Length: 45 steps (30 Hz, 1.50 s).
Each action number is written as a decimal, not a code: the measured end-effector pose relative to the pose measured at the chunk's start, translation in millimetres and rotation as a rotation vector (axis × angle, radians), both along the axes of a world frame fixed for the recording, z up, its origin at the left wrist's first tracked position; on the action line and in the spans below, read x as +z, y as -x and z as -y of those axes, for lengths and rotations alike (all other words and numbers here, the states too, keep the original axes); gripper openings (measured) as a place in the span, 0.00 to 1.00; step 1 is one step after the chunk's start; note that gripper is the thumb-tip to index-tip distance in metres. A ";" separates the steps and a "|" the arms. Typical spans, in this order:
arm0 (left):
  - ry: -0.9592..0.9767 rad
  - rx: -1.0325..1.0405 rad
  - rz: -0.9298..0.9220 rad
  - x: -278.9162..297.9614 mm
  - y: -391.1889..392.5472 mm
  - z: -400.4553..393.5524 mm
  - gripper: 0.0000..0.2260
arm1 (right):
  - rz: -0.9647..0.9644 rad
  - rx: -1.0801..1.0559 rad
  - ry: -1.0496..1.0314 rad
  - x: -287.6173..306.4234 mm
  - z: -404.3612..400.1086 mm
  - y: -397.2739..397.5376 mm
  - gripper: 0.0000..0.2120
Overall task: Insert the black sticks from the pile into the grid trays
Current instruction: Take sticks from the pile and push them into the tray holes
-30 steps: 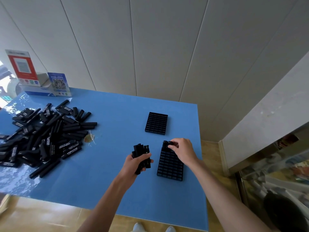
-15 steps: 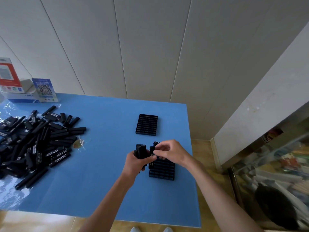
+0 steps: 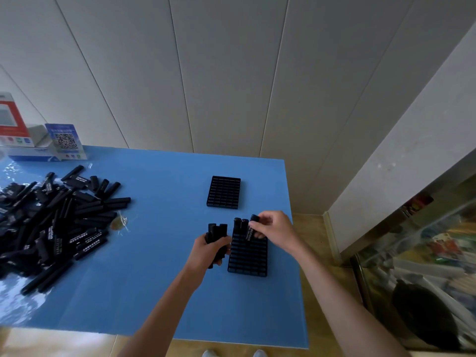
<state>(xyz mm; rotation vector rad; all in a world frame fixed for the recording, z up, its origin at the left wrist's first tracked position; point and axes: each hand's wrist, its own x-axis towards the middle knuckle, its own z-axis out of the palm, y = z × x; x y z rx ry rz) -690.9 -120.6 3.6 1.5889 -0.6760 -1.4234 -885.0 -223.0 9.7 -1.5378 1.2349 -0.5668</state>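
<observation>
- Blue tabletop [image 3: 159, 292], kinda glossy, with glare along its left side.
- Far left corner I've got a red-and-white sign card [image 3: 10, 119] and a small blue QR code card [image 3: 65, 141], both propped by a white box [image 3: 31, 150].
- Pale panelled wall [image 3: 206, 73] behind it all.
- Some crinkly clear wrapper [image 3: 119, 222] lying on the table.
- Glass cabinet [image 3: 425, 266] down on the right, cluttered inside; can't make out what.
- White shoe tips [image 3: 233, 353] at the bottom edge.

Table top [image 3: 159, 266] – smooth blue, glossy, glare at left. Sticks [image 3: 59, 222] – matt black, white print. Grid trays [image 3: 223, 193] – black plastic look. Wall panels [image 3: 206, 73] – matt.
</observation>
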 end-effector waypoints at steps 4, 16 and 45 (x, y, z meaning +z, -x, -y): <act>0.009 0.023 -0.041 0.9 -4.9 -6.7 0.12 | -0.150 -0.077 0.172 -15.7 12.3 7.3 0.04; 0.012 0.067 -0.128 -0.6 -13.3 -16.7 0.14 | -0.311 0.016 0.283 -32.3 10.1 -5.1 0.02; 0.067 -0.004 -0.063 7.3 15.9 4.6 0.11 | 0.010 0.183 -0.074 20.4 -10.5 -8.7 0.06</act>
